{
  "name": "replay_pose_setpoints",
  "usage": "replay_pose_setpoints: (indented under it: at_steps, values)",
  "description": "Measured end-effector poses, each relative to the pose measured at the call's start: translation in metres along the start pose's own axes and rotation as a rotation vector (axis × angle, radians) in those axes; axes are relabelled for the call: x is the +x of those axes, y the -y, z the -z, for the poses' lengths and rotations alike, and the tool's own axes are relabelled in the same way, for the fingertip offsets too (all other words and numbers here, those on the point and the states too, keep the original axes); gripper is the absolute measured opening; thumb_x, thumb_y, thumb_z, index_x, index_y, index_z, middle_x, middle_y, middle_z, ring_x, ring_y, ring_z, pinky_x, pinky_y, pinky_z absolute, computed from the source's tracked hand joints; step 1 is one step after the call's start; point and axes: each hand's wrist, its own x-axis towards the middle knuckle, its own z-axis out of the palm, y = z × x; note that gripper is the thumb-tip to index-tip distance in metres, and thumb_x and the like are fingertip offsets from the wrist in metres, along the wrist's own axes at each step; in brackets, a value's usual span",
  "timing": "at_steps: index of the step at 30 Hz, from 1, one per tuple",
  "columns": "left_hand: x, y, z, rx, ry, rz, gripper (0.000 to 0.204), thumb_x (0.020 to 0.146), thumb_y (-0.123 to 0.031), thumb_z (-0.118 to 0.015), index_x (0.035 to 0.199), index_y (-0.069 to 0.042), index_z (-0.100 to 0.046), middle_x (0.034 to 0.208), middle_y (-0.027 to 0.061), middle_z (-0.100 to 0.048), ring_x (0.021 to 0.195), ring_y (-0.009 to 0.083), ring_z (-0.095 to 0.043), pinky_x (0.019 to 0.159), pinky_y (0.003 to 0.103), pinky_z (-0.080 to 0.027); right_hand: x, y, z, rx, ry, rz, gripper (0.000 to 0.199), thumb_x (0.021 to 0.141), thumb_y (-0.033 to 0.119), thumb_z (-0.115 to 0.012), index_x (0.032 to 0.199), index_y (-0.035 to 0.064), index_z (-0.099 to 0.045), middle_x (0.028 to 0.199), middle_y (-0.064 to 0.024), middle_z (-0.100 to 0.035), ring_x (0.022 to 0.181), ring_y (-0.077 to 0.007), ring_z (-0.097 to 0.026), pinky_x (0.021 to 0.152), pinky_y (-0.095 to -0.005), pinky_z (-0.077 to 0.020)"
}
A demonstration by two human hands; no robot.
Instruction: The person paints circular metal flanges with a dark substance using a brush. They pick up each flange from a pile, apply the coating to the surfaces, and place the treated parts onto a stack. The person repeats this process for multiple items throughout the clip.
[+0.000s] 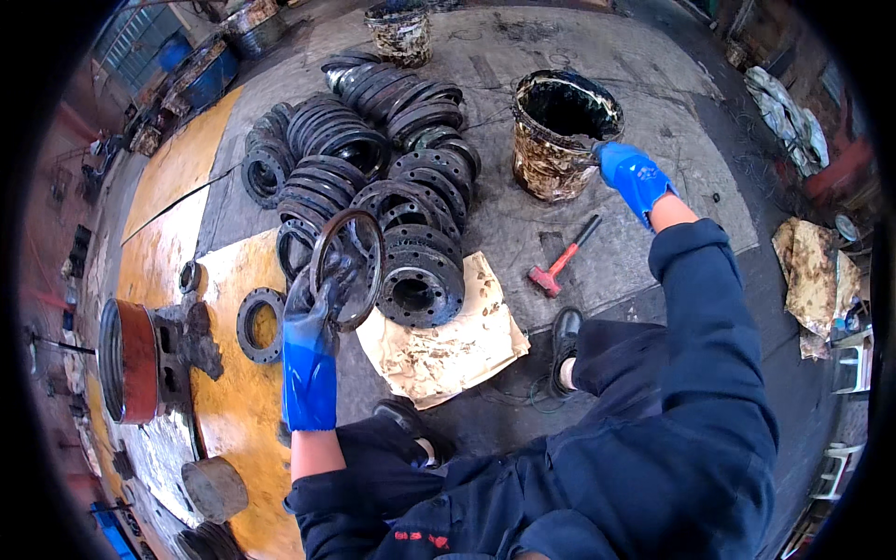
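Observation:
My left hand [312, 359], in a blue glove with dark-stained fingers, grips a dark metal ring [377, 268] and holds it tilted up. Behind that ring lie rows of stacked dark metal flanges [425, 286] with bolt holes, the nearest on a stained sheet of cardboard [448, 359]. At the far right, my gloved right hand [631, 175] is closed at the rim of a grimy bucket [549, 161] with dark contents. A small greyish end shows at its fingers; what it belongs to is hidden. A red-headed hammer [556, 269] lies on the floor below the bucket.
A loose flange [246, 329] and a red-and-black cylindrical part [138, 362] rest on yellow sheeting at left. Another dirty bucket [401, 39] stands beyond the stacks. Stained sheets [810, 278] and a white stool [853, 359] are at right. My feet flank the cardboard's near side.

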Motion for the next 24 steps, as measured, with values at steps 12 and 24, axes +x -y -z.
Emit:
replay_pose_setpoints:
  at_steps: [12, 24]
  values:
    - [0.012, 0.018, 0.012, -0.159, 0.075, -0.052, 0.034, 0.088, 0.002, -0.055, 0.121, 0.003, -0.052, 0.110, 0.0120, -0.063, 0.098, 0.0183, -0.061, 0.083, 0.028, -0.049, -0.081, 0.052, 0.006, 1.617, 0.112, 0.046, 0.023, 0.089, 0.019, -0.057, 0.108, 0.0074, -0.060, 0.090, -0.0142, -0.067, 0.052, -0.0141, -0.055, 0.041, -0.0259, -0.0420]
    - [-0.015, 0.001, -0.027, -0.121, 0.255, -0.032, 0.042, 0.083, 0.009, -0.050, 0.124, 0.003, -0.050, 0.121, 0.0157, -0.058, 0.109, 0.0249, -0.058, 0.095, 0.036, -0.047, -0.146, 0.188, 0.013, 2.466, 0.783, -0.528, 0.031, 0.081, 0.036, -0.065, 0.096, 0.0099, -0.060, 0.071, -0.0059, -0.061, 0.052, -0.0178, -0.055, 0.040, -0.0292, -0.0402]
